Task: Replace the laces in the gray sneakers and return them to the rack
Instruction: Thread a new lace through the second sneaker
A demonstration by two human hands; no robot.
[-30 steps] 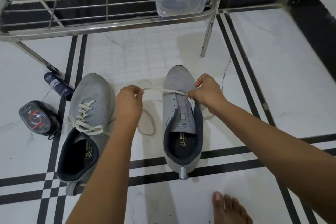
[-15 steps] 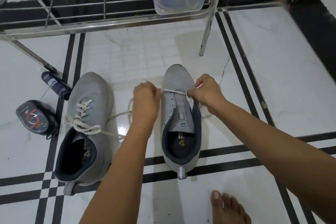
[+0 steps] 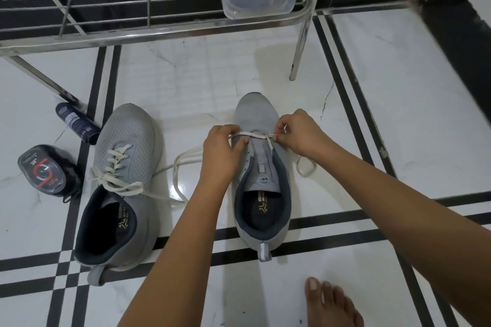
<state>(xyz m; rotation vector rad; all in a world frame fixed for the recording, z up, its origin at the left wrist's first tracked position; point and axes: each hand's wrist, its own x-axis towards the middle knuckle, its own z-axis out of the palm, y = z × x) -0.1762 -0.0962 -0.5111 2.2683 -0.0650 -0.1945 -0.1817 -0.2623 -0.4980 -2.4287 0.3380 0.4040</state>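
Left hand (image 3: 221, 152) with lace (image 3: 255, 135) nearer sneaker (image 3: 253, 111)

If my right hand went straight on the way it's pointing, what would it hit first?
Probably the gray sneaker under it: your right hand, pinching the white lace, points leftward across its upper. Your left hand lies just beyond, though depth is unclear.

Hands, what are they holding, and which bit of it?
Both hold the white lace. The left hand grips it on the gray sneaker's left side; the right hand pinches it on the right side, near the toe-end eyelets.
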